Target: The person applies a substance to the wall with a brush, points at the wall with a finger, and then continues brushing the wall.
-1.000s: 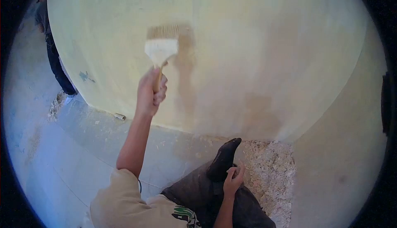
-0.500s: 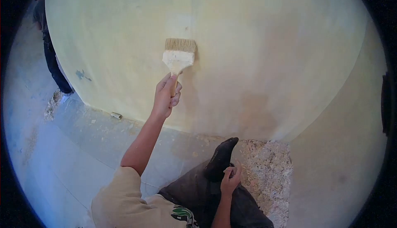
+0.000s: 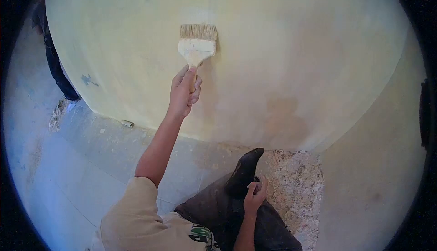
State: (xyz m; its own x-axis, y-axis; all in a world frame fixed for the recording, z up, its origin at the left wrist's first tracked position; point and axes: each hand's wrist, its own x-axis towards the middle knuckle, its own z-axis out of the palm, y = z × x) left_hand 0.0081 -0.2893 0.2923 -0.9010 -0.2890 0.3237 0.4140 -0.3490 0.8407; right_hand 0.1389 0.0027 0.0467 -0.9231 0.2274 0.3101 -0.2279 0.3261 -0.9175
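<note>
My left hand (image 3: 185, 89) reaches up from the left, closed around the handle of a wide flat paintbrush (image 3: 197, 47). The brush points upward against a pale yellow curved wall (image 3: 136, 59), its tan bristles at or very near the surface; exact contact is hard to tell. Low in the view, my right hand (image 3: 256, 196) rests by my bent leg, beside my dark-socked foot (image 3: 243, 171). Its fingers are loosely bent and apart, and nothing shows in them.
Pale shavings or scraps (image 3: 298, 192) cover the floor right of my leg. A small tube-like piece (image 3: 127, 123) lies at the wall's foot. Brownish damp-looking patches (image 3: 284, 121) mark the wall. At far left another person's dark trouser leg (image 3: 59, 71) shows.
My left hand and the paintbrush have moved upward along the wall. My right hand stays by the foot, with its fingers a little more curled.
</note>
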